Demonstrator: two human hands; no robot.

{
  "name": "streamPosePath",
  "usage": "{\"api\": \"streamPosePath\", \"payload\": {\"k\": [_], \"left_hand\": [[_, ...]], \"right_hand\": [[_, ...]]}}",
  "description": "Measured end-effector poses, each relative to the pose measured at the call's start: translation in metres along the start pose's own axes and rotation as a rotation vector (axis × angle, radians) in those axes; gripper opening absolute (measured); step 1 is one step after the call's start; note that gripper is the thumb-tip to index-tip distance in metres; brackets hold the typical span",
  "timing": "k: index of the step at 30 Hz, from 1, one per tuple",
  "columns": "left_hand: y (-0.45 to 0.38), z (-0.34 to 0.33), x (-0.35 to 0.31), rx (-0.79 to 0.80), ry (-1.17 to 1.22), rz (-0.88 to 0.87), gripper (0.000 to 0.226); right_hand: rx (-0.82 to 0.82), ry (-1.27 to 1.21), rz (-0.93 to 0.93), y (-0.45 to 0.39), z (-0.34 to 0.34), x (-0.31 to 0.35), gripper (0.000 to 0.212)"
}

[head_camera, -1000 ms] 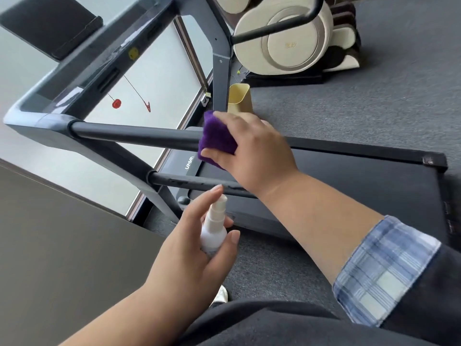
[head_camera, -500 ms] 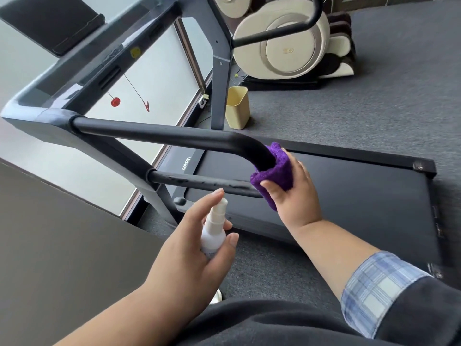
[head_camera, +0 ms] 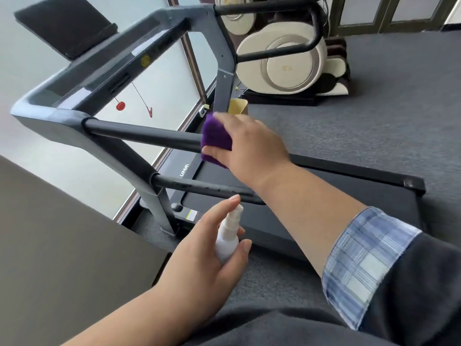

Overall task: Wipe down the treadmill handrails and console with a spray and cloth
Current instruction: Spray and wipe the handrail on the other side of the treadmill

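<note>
My right hand wraps a purple cloth around the near black handrail of the treadmill, partway along the bar. Below it, my left hand holds a small white spray bottle upright, index finger resting on the nozzle, which points toward the lower bar. The grey console with its dark tablet holder runs across the upper left. The far handrail loops at the top. The end of the near handrail is hidden by my hand.
The black treadmill deck lies on grey carpet. A cream massage chair stands behind it and a yellow bin sits by the far upright. A frosted window is on the left, a dark wall panel lower left.
My right hand slid the cloth down to the handrail's curved end, then back up along the bar toward the console. The left hand with the bottle has stayed put.
</note>
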State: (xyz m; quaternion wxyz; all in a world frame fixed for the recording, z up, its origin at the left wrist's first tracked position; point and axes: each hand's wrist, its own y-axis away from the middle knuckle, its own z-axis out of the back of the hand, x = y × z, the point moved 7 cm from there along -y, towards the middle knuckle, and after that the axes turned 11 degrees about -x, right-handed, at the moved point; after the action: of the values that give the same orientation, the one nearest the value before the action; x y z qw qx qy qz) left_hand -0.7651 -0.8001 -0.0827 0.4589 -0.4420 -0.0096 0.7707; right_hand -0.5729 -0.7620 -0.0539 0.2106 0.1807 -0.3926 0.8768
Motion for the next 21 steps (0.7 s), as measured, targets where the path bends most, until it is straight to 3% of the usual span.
{"api": "streamPosePath", "payload": {"k": [3,8,13,21], "left_hand": [[0.004,0.003,0.001,-0.017,-0.018,-0.002,0.063],[0.011,0.007,0.011,-0.037,-0.061,0.019,0.061],[0.007,0.004,0.014,-0.023,-0.066,0.038,0.061],[-0.007,-0.011,0.007,0.043,-0.001,-0.002,0.063]], "right_hand": [[-0.03,0.106,0.043,0.007,0.0,-0.006,0.068],[-0.195,-0.225,-0.195,0.039,0.012,-0.056,0.068],[-0.31,-0.359,-0.255,0.079,0.003,-0.08,0.077],[-0.249,-0.471,-0.494,0.143,-0.021,-0.114,0.084]]}}
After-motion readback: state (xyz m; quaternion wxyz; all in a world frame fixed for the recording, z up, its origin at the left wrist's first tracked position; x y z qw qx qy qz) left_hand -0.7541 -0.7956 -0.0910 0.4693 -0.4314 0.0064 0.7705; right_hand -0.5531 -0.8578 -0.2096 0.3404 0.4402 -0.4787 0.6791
